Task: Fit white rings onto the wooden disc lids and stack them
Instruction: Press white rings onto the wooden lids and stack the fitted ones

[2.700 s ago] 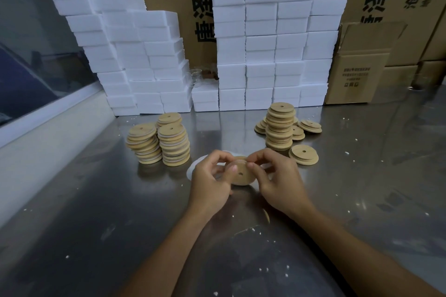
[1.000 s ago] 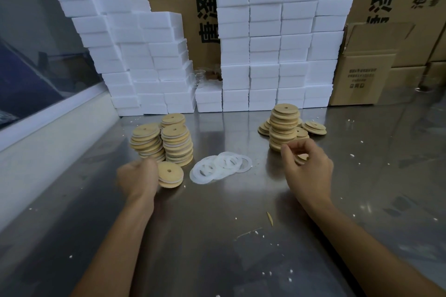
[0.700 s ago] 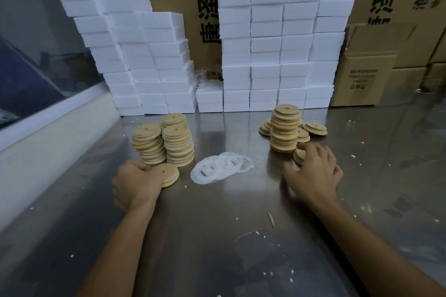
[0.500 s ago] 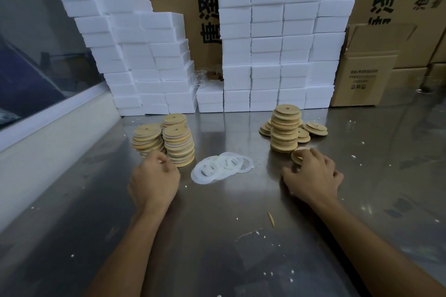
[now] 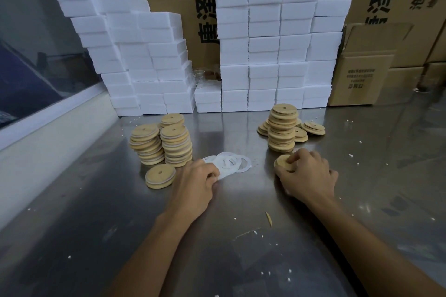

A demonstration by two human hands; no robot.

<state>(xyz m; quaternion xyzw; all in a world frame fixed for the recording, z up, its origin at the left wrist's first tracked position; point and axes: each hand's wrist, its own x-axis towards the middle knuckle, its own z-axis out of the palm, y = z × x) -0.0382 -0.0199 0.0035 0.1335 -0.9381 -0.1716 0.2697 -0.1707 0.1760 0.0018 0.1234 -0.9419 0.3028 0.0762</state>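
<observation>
A small pile of white rings (image 5: 231, 163) lies mid-table. My left hand (image 5: 196, 182) rests at its left edge, fingertips pinching a ring. My right hand (image 5: 306, 175) grips a wooden disc lid (image 5: 283, 163) that is lifted at a tilt just in front of the tall stack of bare lids (image 5: 282, 128). A single ringed lid (image 5: 160, 175) lies flat in front of the ringed stacks (image 5: 164, 142) on the left. A few loose lids (image 5: 311, 128) lie beside the tall stack.
White foam blocks (image 5: 272, 38) are piled along the back of the steel table (image 5: 217, 236), with cardboard boxes (image 5: 362, 75) behind and to the right. A raised white ledge (image 5: 48, 123) runs along the left. A wood splinter (image 5: 268, 218) and white crumbs are scattered about.
My left hand left the ringed lid lying in front of the left stacks and moved right to the white rings. My right hand picked a lid up off the table.
</observation>
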